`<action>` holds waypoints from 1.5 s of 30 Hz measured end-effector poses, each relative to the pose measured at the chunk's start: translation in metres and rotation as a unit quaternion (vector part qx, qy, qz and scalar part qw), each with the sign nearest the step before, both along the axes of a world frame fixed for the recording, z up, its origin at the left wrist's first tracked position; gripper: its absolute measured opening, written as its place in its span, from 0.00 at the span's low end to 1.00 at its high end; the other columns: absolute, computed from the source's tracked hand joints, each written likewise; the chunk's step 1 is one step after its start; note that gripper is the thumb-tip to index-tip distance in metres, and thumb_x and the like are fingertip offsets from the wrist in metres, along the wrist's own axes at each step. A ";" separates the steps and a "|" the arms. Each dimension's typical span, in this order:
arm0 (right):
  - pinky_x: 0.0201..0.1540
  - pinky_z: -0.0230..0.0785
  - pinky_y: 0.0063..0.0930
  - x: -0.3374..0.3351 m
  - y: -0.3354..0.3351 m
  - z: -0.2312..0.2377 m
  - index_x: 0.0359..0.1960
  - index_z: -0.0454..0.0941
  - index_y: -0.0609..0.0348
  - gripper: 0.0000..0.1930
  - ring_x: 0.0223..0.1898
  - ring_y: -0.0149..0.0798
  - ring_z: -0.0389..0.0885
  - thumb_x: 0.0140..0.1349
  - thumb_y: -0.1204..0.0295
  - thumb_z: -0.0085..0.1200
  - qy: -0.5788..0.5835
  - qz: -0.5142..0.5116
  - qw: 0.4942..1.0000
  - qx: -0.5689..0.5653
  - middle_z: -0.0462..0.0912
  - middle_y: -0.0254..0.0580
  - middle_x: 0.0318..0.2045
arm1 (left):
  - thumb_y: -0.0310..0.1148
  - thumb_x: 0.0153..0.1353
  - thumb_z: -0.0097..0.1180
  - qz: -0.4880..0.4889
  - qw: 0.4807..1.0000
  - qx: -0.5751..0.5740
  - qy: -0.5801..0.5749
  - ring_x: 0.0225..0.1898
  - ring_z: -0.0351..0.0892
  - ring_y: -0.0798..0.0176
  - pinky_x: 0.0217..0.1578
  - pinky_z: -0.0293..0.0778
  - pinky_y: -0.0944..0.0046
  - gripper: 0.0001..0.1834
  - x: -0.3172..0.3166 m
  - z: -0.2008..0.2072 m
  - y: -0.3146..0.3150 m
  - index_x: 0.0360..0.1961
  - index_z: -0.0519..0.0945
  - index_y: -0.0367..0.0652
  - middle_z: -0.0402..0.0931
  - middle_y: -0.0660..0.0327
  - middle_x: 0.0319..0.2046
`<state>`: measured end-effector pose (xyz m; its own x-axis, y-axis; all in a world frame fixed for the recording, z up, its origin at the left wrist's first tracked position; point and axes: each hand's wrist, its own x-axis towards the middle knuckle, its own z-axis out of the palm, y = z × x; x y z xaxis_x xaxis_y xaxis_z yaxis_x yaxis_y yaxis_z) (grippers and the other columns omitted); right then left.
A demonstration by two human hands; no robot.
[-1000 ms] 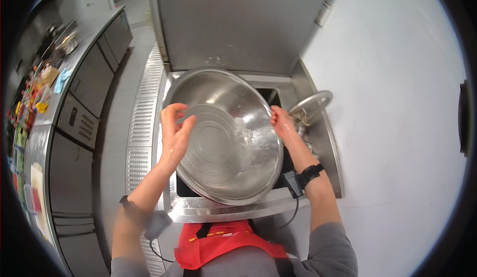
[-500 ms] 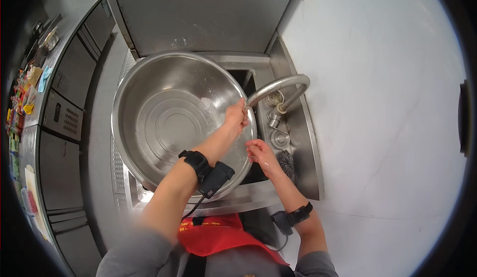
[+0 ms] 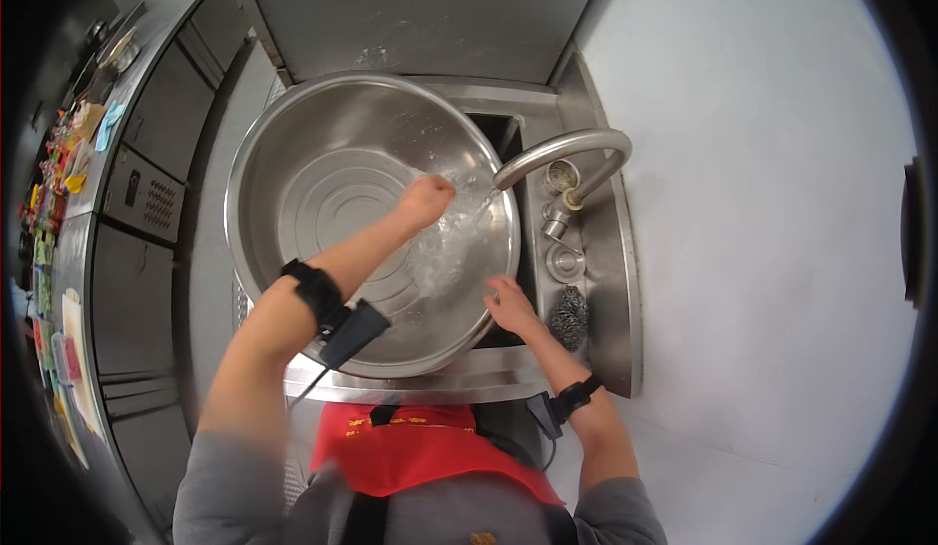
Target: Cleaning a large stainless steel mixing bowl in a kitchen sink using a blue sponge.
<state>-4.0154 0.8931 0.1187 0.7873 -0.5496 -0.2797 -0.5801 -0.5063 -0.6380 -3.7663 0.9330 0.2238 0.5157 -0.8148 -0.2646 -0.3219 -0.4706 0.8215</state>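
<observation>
A large stainless steel basin sits over the sink, with some clear water splashing on its inner right side. A thin stream falls from the curved metal faucet, whose spout end hangs over the basin's right rim. My left hand hovers above the basin, left of the spout, fingers curled in with nothing visible in them. At the right rim, my right hand has its fingers apart and slightly bent over the edge; whether they touch the metal is unclear.
A steel wool scrubber and a round metal drain piece lie on the ledge right of the basin. A white wall rises on the right, a steel panel behind. Across the aisle at left runs a counter with packages.
My left hand has left the spout and moved left over the basin. Water now runs and splashes inside. My right hand stays near the rim, its fingers now reaching over it.
</observation>
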 end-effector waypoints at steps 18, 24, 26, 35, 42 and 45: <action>0.51 0.57 0.39 -0.045 0.018 0.076 0.44 0.68 0.59 0.20 0.51 0.53 0.61 0.44 0.77 0.52 -0.081 -0.091 0.957 -0.264 0.62 0.49 0.50 | 0.28 0.45 0.58 0.160 0.893 -0.020 -0.421 0.57 0.53 0.48 0.53 0.54 0.52 0.34 0.029 0.056 0.266 0.56 0.59 0.44 0.54 0.51 0.54; 0.54 0.52 0.42 -0.067 0.023 0.071 0.48 0.64 0.60 0.25 0.54 0.54 0.56 0.44 0.78 0.51 -0.070 -0.184 0.934 -0.297 0.58 0.53 0.52 | 0.36 0.45 0.61 0.230 0.933 -0.147 -0.235 0.58 0.49 0.48 0.57 0.51 0.54 0.44 0.029 0.022 0.276 0.60 0.47 0.45 0.44 0.49 0.56; 0.55 0.51 0.41 -0.054 0.027 0.067 0.49 0.63 0.60 0.26 0.54 0.54 0.57 0.43 0.77 0.51 -0.089 -0.154 0.945 -0.276 0.58 0.53 0.52 | 0.35 0.44 0.62 0.221 0.939 -0.140 -0.222 0.58 0.49 0.49 0.57 0.50 0.55 0.45 0.029 0.022 0.279 0.60 0.48 0.44 0.46 0.48 0.55; 0.54 0.54 0.41 -0.109 -0.010 0.019 0.54 0.57 0.54 0.38 0.54 0.53 0.58 0.37 0.76 0.61 0.090 -0.218 0.907 -0.349 0.59 0.50 0.53 | 0.33 0.40 0.59 0.214 0.952 -0.083 -0.201 0.61 0.42 0.42 0.54 0.42 0.36 0.51 0.015 0.004 0.269 0.59 0.39 0.31 0.40 0.41 0.59; 0.52 0.56 0.41 -0.083 -0.013 0.026 0.54 0.55 0.53 0.36 0.52 0.52 0.61 0.40 0.78 0.57 0.016 -0.194 0.915 -0.353 0.61 0.48 0.51 | 0.33 0.42 0.56 0.216 0.954 -0.062 -0.197 0.61 0.42 0.44 0.52 0.45 0.34 0.49 0.018 0.014 0.276 0.59 0.37 0.31 0.39 0.44 0.60; 0.51 0.58 0.37 -0.066 -0.034 0.019 0.51 0.61 0.57 0.26 0.51 0.45 0.63 0.48 0.74 0.53 -0.159 -0.186 0.950 -0.195 0.63 0.46 0.50 | 0.35 0.43 0.56 0.200 0.963 -0.061 -0.172 0.61 0.42 0.45 0.51 0.45 0.33 0.49 0.024 0.021 0.269 0.59 0.37 0.33 0.40 0.45 0.60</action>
<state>-4.0813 0.8591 0.1374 0.5283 -0.8195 0.2221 -0.5741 -0.5376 -0.6176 -3.7420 1.2024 0.2443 0.8348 -0.5470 0.0634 -0.3979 -0.5195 0.7562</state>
